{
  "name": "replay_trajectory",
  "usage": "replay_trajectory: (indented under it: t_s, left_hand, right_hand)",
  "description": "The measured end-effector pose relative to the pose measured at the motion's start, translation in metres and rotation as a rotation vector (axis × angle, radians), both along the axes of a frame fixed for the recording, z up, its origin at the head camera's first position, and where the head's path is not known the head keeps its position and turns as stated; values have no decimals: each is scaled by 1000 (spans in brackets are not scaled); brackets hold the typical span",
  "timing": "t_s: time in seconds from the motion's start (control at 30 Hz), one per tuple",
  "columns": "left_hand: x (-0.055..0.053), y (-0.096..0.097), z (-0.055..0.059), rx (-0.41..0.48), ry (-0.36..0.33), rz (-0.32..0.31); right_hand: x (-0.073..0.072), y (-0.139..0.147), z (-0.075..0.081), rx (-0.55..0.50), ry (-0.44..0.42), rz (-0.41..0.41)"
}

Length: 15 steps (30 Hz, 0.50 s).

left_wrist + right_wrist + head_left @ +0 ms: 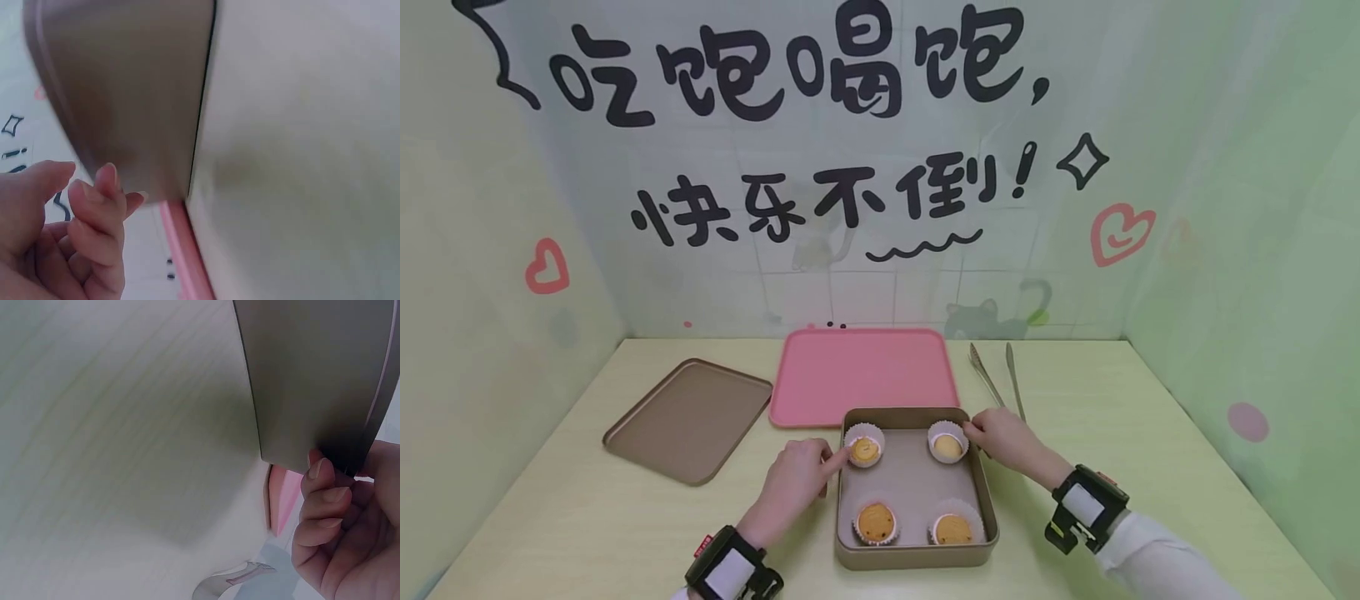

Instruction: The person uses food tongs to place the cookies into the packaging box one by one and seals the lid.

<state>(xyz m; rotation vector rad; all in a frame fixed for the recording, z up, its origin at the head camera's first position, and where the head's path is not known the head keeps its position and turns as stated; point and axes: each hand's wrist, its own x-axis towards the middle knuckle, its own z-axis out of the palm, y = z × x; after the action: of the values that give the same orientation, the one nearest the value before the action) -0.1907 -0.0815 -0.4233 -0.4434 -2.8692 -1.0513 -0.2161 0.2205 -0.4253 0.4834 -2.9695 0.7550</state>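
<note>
A deep rectangular brown baking pan (917, 560) sits near the front middle of the table, with several small muffins in white paper cups inside. The back left muffin (865, 452) lies close to my left hand (797, 479), whose thumb reaches over the pan's left rim while the fingers curl at the outer wall. In the left wrist view, those fingertips are right at the pan's wall (131, 94). At the back right corner, my right hand (1011, 440) grips the rim beside another muffin (947, 447). Its curled fingers (323, 503) show against the outside; the thumb's tip is hidden.
Behind the pan lies a pink tray (865, 375). A shallow brown tray (692, 421) rests at an angle on the left. Metal tongs (988, 375) lie at the back right, close beyond my right hand. A printed curtain (865, 292) rises behind the table.
</note>
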Motion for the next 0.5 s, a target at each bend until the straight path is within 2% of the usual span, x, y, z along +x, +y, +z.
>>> replay_trajectory:
  t_s: [0.07,0.2,0.33,0.4,0.5]
  left_hand:
    - [-5,-11,5,12,-24,28]
    - [-20,-40,14,-8,-23,97]
    - [-32,-82,9,-80,-55,170]
    - [-34,-103,6,-160,-44,208]
    - [-29,-128,6,-254,-85,282]
  right_hand:
    - [0,0,-1,7,0,-3]
    - [-1,-1,-1,2,5,-10]
    - [1,-1,-1,1,13,-15]
    - [1,-1,-2,3,14,-15]
    - [0,0,-3,1,22,-7]
